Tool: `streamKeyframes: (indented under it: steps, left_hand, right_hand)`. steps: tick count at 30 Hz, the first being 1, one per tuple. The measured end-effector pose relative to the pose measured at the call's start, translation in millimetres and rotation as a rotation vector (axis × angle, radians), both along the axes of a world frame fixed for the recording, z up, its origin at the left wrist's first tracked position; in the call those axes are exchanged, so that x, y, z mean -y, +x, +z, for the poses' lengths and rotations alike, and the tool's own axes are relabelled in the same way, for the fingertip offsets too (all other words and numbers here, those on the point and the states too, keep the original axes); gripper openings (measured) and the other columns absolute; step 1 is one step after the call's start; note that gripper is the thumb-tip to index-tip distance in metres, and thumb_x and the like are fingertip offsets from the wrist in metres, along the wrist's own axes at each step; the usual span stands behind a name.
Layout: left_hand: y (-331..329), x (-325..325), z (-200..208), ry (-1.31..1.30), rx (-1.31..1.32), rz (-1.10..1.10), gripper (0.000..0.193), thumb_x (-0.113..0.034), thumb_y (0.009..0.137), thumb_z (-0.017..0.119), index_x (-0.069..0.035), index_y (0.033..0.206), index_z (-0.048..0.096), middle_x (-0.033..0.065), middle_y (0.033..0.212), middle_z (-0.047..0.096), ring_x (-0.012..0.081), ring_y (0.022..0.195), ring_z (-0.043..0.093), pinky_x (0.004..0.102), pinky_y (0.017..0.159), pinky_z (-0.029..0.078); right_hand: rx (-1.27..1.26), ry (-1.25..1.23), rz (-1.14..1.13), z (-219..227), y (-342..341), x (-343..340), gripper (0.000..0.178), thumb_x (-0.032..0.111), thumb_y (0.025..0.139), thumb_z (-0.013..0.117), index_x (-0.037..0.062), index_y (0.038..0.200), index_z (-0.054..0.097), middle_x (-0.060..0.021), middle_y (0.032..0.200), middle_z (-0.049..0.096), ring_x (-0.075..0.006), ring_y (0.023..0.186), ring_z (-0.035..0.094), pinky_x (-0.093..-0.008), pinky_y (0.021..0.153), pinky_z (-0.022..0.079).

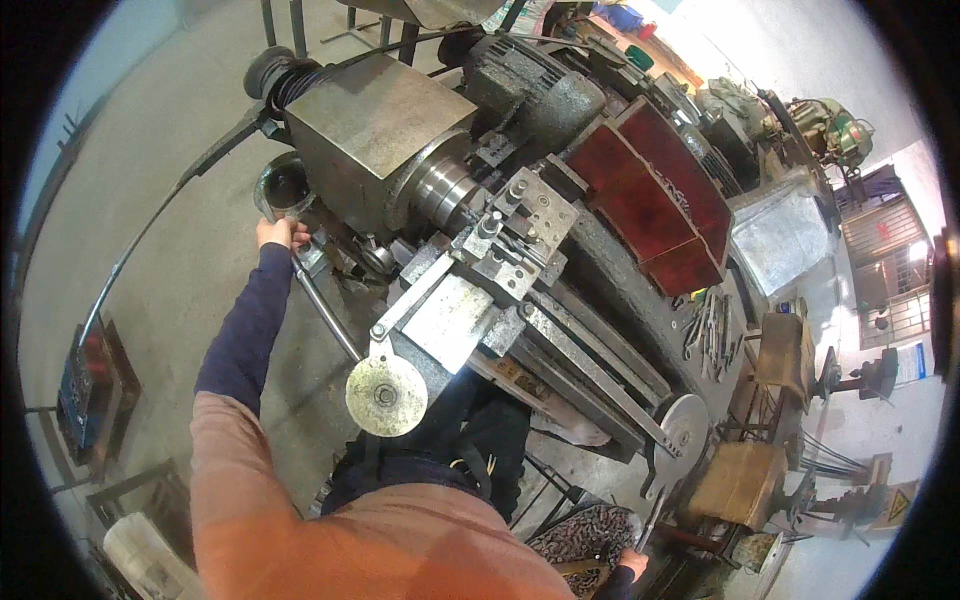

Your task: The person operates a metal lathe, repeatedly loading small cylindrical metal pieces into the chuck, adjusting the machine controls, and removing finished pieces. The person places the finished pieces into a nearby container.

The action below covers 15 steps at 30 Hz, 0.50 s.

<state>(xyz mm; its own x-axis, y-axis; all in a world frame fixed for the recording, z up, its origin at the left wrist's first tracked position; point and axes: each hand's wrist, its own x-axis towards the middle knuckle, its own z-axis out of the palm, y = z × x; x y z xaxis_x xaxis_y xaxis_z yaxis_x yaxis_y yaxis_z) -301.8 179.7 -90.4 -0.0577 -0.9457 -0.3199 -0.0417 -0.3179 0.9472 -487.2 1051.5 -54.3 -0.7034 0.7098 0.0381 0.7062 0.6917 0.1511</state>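
A small metal lathe stands before me, its chuck (445, 190) jutting from a box-shaped headstock (375, 110). Beside the chuck sits the tool post and cross slide (515, 240), linked by flat bars to a round disc (386, 396) on the left and another disc (684, 425) at the right end. My left hand (283, 233) is closed around the upper end of a long metal lever (325, 305) left of the headstock. Low on the right, my right hand (632, 563) is closed on a lever handle (650, 525) below the right disc. Its fingers are partly hidden.
Behind the lathe are an electric motor (530, 95) and a dark red tray (650, 200). Several wrenches (708, 335) lie to the right, near a metal sheet (780, 235). A patterned seat (585, 535) is beside me. A cable (135, 250) crosses the left side.
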Motion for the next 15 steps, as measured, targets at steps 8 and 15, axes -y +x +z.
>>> streamKeyframes:
  steps: [8,15]
  left_hand:
    - [3,14,-25,-0.133,0.044,-0.019,0.023,0.001,0.070,0.052,0.006,0.091,0.043,0.0180,0.066,0.061,0.0229,0.043,0.058,0.0312,0.037,0.046]
    - [21,62,-67,-0.425,0.159,-0.257,0.009,0.002,0.068,0.051,0.008,0.068,0.045,0.0165,0.058,0.053,0.0231,0.041,0.053,0.0351,0.037,0.044]
  right_hand:
    - [0.046,-0.070,-0.019,21,4,19,0.038,0.025,0.065,0.061,-0.0004,0.092,0.061,-0.0221,0.096,0.063,-0.0364,0.093,0.060,-0.0413,0.081,0.046]
    - [0.056,0.011,0.302,10,-86,-82,0.035,0.029,0.066,0.062,0.0030,0.090,0.064,-0.0189,0.094,0.064,-0.0342,0.091,0.062,-0.0419,0.079,0.049]
